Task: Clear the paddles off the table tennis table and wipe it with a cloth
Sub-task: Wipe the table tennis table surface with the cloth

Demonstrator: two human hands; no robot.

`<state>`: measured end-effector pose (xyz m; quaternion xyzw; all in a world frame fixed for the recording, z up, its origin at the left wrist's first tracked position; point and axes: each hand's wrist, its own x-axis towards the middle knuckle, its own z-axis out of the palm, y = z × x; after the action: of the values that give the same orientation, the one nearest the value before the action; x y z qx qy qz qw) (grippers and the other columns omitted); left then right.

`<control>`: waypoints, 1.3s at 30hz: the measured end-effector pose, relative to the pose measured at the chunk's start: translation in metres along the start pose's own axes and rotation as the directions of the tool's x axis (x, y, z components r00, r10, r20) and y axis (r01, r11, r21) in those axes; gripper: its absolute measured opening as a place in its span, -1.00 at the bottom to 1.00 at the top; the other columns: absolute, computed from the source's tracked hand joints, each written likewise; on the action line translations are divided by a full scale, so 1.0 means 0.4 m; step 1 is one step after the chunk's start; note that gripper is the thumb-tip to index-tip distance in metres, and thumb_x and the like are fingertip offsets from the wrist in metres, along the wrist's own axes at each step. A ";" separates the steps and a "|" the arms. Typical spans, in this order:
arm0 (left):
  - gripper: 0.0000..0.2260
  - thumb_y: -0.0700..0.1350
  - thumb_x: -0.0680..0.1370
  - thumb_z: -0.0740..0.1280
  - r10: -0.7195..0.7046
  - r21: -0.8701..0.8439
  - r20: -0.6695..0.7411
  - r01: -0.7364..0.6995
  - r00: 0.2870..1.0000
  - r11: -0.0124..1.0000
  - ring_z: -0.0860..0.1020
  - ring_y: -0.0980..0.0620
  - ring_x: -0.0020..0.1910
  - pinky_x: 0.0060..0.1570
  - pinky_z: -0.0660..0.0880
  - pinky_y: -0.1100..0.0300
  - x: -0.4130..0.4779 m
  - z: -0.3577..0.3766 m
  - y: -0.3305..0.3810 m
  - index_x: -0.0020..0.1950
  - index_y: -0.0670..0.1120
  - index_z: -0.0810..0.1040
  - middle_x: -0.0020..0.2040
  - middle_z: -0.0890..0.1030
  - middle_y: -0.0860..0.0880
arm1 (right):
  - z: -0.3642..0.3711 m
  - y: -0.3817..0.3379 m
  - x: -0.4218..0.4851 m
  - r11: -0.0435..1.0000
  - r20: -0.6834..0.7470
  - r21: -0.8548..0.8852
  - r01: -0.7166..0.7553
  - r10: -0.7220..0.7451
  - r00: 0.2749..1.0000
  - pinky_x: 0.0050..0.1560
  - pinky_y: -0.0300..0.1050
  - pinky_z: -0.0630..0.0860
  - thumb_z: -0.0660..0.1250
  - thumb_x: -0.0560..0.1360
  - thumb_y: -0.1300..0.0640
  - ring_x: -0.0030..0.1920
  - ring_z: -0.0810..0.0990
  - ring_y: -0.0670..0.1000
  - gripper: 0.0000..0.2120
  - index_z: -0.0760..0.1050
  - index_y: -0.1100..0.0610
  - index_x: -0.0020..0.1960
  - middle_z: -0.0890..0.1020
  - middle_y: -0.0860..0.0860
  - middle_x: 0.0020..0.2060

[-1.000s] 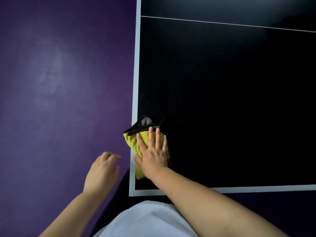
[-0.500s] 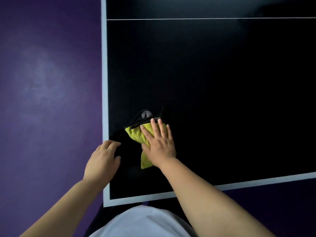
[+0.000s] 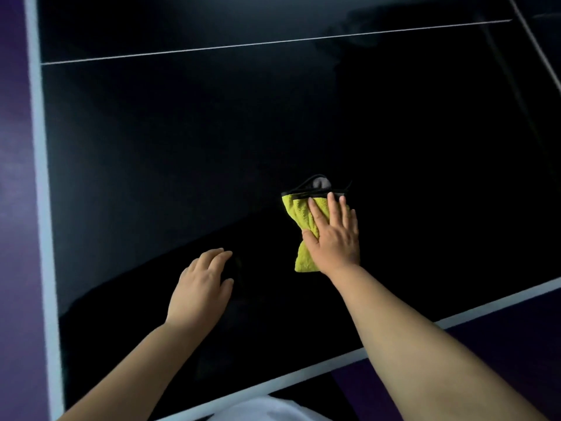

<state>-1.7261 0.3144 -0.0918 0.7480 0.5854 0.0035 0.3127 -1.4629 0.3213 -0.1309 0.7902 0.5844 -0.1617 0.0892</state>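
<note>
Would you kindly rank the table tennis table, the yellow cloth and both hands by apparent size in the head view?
Largest by far: table tennis table.
Next: left hand and right hand, which look alike, so unranked.
Smallest: yellow cloth, judged by its visible part; the right hand covers the rest.

Premises present as an indoor table tennis or games room. The bench [image 3: 212,141] is a table tennis table: a dark, faintly glossy playing surface with a white border [image 3: 41,183] running along its left and near edges, and a thin white line [image 3: 273,42] crossing it towards the far side. The floor [image 3: 13,226], seen to the left and at the near right, is a plain, unpatterned purple surface. Lighting is dim, and nothing domestic or commercial is in evidence.
</note>
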 end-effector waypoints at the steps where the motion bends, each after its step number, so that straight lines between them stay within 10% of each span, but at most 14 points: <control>1: -0.56 -0.12 0.51 0.34 0.021 0.001 -0.002 -0.021 1.000 1.000 0.40 -0.06 0.30 0.29 0.30 0.07 0.024 0.009 0.025 0.39 -0.06 0.40 0.36 0.41 0.00 | -0.006 0.036 0.014 1.000 -0.010 0.003 -0.023 0.023 1.000 0.50 0.08 -0.31 0.01 0.60 -0.22 0.56 -0.29 0.09 -0.38 -0.26 -0.21 0.53 -0.21 0.01 0.58; 9: -0.61 -0.19 0.45 0.40 0.128 0.016 -0.045 -0.128 0.991 0.992 0.49 -0.08 0.19 0.19 0.39 0.01 0.107 0.020 0.088 0.28 -0.07 0.51 0.28 0.49 -0.01 | -0.062 0.257 0.126 0.945 -0.039 0.101 -0.312 0.317 0.948 0.53 0.08 -0.23 -0.08 0.52 -0.24 0.56 -0.27 0.08 -0.35 -0.13 -0.17 0.58 -0.21 0.02 0.58; 16: -0.64 -0.18 0.46 0.36 0.036 0.021 -0.083 -0.035 0.996 0.999 0.48 -0.12 0.20 0.22 0.35 -0.02 0.061 -0.023 -0.037 0.26 -0.09 0.53 0.28 0.50 -0.04 | -0.052 0.110 0.126 0.900 -0.046 0.172 -0.400 0.413 0.910 0.52 0.11 -0.22 0.03 0.62 -0.12 0.56 -0.25 0.12 -0.41 -0.10 -0.15 0.59 -0.18 0.08 0.58; 26: -0.62 -0.17 0.49 0.34 -0.259 -0.011 -0.160 0.261 0.952 0.965 0.36 -0.11 0.33 0.34 0.22 -0.01 -0.120 -0.157 -0.353 0.31 -0.08 0.49 0.35 0.45 -0.04 | 0.050 -0.544 -0.037 0.992 0.049 -0.010 0.123 -0.123 0.991 0.50 0.24 -0.30 0.00 0.59 -0.21 0.53 -0.36 0.23 -0.32 -0.26 -0.11 0.57 -0.29 0.17 0.55; 39: -0.59 -0.25 0.43 0.41 -0.495 -0.092 -0.203 0.487 0.845 0.869 0.40 -0.20 0.27 0.24 0.29 -0.11 -0.306 -0.248 -0.673 0.28 -0.12 0.53 0.31 0.49 -0.11 | 0.163 -1.118 -0.208 0.776 0.240 -0.116 0.619 -0.583 0.776 0.42 0.25 -0.41 0.04 0.61 -0.19 0.50 -0.40 0.25 -0.32 -0.21 -0.06 0.59 -0.31 0.17 0.55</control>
<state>-2.0366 0.2850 -0.0948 0.5626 0.7877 0.0170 0.2505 -1.9206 0.3599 -0.1403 0.5295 0.8080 -0.2005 0.1627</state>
